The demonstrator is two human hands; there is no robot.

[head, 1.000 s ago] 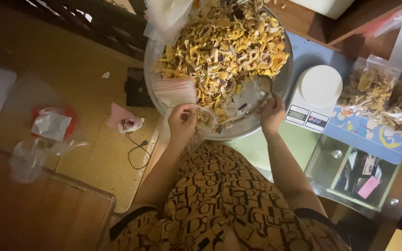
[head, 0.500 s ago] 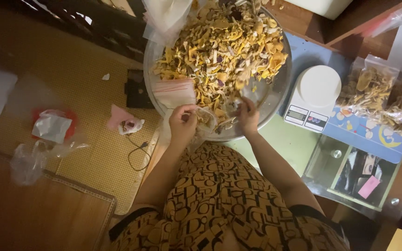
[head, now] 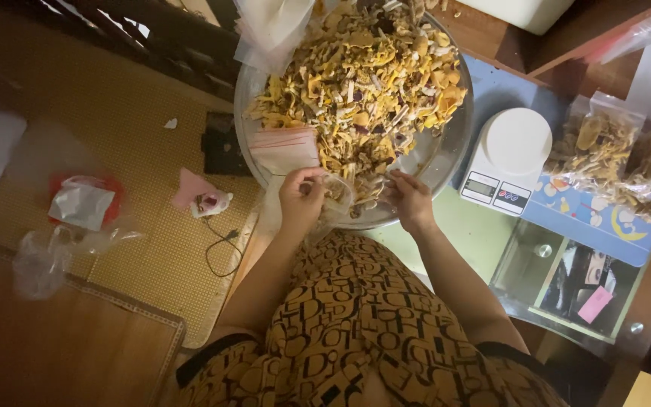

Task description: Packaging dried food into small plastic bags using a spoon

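Head view, looking straight down. The left hand (head: pixel 301 197) and the right hand (head: pixel 410 197) meet at the near rim of a large round metal basin (head: pixel 453 147) heaped with a yellow-and-tan dried mix (head: pixel 363 83) — slices, chips and stalks, kind not clear.

Left grip: fingers curled around the mouth of a small clear plastic bag (head: pixel 337 194), holding it up against the basin rim. Probably so that pieces can pass from heap to bag without dropping on the lap. Right grip: fingers bent down onto the near edge of the heap, just beside the bag mouth; whether they pinch any pieces cannot be told, as the fingertips are buried in the mix.

A stack of flat empty zip bags (head: pixel 284 147) with a red strip lies on the left inner side of the basin, touching the heap — within easy reach of the left hand.

On the worktop, just right of the basin, stands a white kitchen scale (head: pixel 508 154), its pan bare. Toward the right edge of the worktop lie 2 filled clear bags (head: pixel 604 154) of the same sort of mix, side by side.

On the woven floor mat (head: pixel 137 151) to the left: crumpled clear bags (head: pixel 47 252), a pink scrap (head: pixel 199 197), a thin black cord (head: pixel 224 249).
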